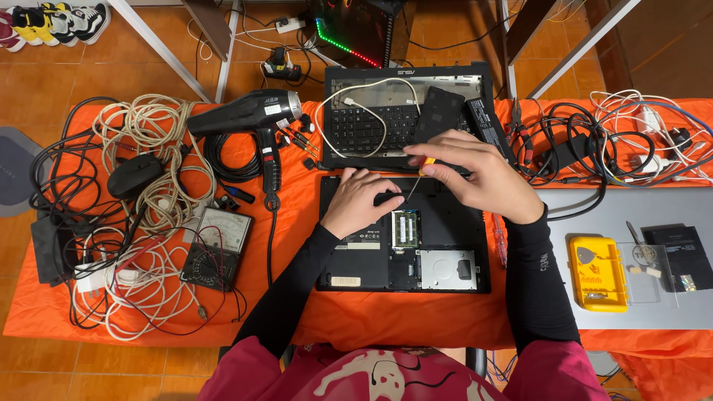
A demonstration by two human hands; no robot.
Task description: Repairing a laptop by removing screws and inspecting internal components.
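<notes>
Pinched in the right hand (483,178), a slim orange-handled screwdriver (420,172) angles onto the matte black laptop base (445,230). Left hand (362,200) rests flat on it, grasping nothing.

Two hands, left hand (362,200) and right hand (475,174); one orange-handled screwdriver (417,175); one opened black laptop base (405,238); one black hair dryer (249,119); one analogue multimeter (217,247); one yellow plastic case (596,273); one black computer mouse (134,174).
</notes>
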